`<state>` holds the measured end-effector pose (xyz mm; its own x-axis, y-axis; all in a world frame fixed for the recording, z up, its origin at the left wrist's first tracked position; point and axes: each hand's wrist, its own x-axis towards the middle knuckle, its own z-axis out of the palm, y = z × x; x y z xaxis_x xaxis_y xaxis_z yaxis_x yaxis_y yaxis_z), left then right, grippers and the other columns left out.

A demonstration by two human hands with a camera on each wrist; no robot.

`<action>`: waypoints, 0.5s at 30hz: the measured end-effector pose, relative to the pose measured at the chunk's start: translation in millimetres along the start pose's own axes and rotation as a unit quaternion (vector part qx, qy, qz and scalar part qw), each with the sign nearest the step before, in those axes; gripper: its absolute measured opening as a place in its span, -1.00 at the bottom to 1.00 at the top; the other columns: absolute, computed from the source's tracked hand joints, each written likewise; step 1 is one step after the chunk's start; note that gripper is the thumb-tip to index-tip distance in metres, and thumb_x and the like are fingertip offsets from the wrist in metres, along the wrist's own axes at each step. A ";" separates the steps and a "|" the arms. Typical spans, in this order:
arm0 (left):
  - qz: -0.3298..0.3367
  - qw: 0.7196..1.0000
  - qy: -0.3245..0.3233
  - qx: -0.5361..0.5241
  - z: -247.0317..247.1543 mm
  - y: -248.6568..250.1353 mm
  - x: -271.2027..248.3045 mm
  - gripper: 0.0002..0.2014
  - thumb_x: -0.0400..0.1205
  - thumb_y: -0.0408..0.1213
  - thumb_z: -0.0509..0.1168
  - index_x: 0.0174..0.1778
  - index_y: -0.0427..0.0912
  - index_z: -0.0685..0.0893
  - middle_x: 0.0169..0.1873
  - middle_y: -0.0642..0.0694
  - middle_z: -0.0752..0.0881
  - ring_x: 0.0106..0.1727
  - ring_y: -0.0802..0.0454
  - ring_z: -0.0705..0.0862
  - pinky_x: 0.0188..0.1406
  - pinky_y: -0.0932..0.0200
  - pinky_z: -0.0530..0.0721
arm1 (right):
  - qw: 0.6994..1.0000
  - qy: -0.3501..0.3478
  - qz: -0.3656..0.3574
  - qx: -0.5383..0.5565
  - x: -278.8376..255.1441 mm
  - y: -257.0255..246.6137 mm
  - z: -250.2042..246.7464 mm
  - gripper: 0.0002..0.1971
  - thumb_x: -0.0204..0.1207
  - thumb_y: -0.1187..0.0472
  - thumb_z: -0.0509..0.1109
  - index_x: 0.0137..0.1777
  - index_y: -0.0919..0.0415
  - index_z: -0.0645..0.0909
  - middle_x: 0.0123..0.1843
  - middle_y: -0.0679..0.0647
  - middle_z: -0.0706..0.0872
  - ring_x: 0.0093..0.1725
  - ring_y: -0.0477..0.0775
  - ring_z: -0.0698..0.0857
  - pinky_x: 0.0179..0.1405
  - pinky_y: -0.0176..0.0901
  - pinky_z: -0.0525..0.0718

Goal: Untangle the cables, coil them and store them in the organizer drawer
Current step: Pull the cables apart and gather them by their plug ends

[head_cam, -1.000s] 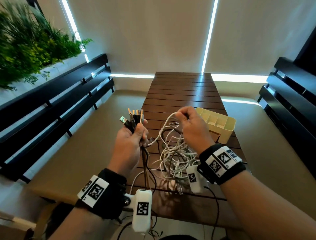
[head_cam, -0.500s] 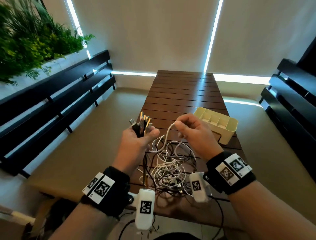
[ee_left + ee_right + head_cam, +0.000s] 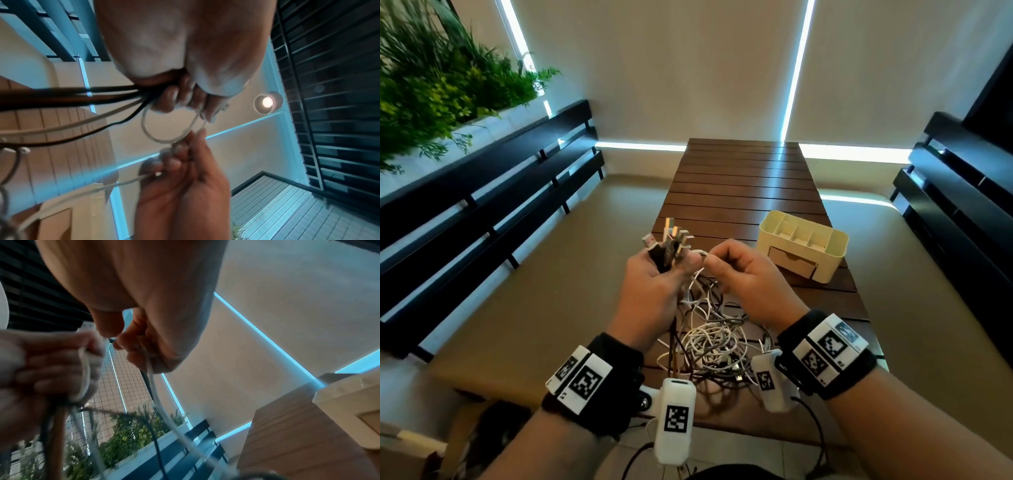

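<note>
Left hand [image 3: 654,291] clamps the gathered plug ends [image 3: 667,240]; right hand [image 3: 736,274] pinches one white cable [image 3: 170,136]. Tangle [image 3: 715,339] hangs onto the table [image 3: 739,178], organizer [image 3: 803,245] beside. We feed the strand slowly, never yanking knots tight.

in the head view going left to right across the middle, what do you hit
plants → dark slatted bench → left hand gripping a bunch of cable plugs → right hand pinching a white cable → cream organizer
</note>
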<state>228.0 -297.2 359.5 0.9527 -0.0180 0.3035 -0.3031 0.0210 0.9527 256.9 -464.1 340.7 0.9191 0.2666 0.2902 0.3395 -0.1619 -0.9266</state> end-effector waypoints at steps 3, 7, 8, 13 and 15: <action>0.008 0.996 0.051 -0.078 -9.5 18.2 6.7 -0.86 0.55 -0.11 0.39 -0.25 -0.05 0.63 -0.51 0.08 0.47 -0.51 0.14 0.39 -0.46 0.19 0.48 | 0.997 -0.038 0.058 0.033 -10.8 19.1 8.0 -0.78 0.64 -0.04 0.31 -0.14 0.06 0.60 -0.29 0.03 0.62 -0.30 0.08 0.54 -0.24 0.01 0.55; -0.015 0.998 0.049 -0.036 -29.4 21.6 14.2 -0.85 0.52 -0.09 0.38 -0.23 -0.07 0.63 -0.53 0.07 0.45 -0.52 0.13 0.36 -0.47 0.19 0.46 | 0.996 -0.001 0.086 0.009 -11.2 23.8 2.7 -0.76 0.75 0.10 0.24 -0.16 0.04 0.61 -0.43 -0.19 0.57 -0.36 -0.02 0.48 -0.24 -0.06 0.49; -0.038 0.998 0.041 0.005 -34.4 13.4 13.2 -0.87 0.56 -0.10 0.39 -0.23 -0.05 0.66 -0.53 0.10 0.48 -0.51 0.14 0.39 -0.43 0.15 0.46 | 0.997 0.026 0.076 -0.005 -6.5 18.0 -2.5 -0.77 0.74 0.12 0.25 -0.17 0.02 0.60 -0.43 -0.22 0.55 -0.37 -0.07 0.46 -0.27 -0.13 0.47; -0.126 0.977 -0.014 0.173 -36.6 -31.7 -7.7 -0.83 0.67 -0.31 0.41 -0.25 -0.03 0.67 -0.64 0.26 0.58 -0.56 0.32 0.47 -0.47 0.35 0.45 | 0.989 0.110 -0.017 -0.099 18.9 -16.9 -38.6 -0.81 0.70 0.20 0.33 -0.16 -0.04 0.60 -0.31 -0.08 0.57 -0.33 -0.12 0.48 -0.31 -0.38 0.49; -0.144 0.970 -0.031 0.191 -30.9 -40.5 -17.6 -0.75 0.67 -0.30 0.41 -0.33 -0.04 0.60 -0.67 0.25 0.54 -0.60 0.33 0.44 -0.56 0.44 0.37 | 0.987 0.076 -0.035 -0.140 22.3 -19.3 -37.1 -0.81 0.68 0.19 0.36 -0.16 -0.08 0.60 -0.27 -0.02 0.61 -0.29 -0.09 0.52 -0.27 -0.31 0.52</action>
<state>224.2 -266.9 315.1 0.9995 -0.0290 0.0121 -0.0219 -0.3668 0.9301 278.2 -490.3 373.9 0.9039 0.1448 0.4025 0.4250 -0.4107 -0.8067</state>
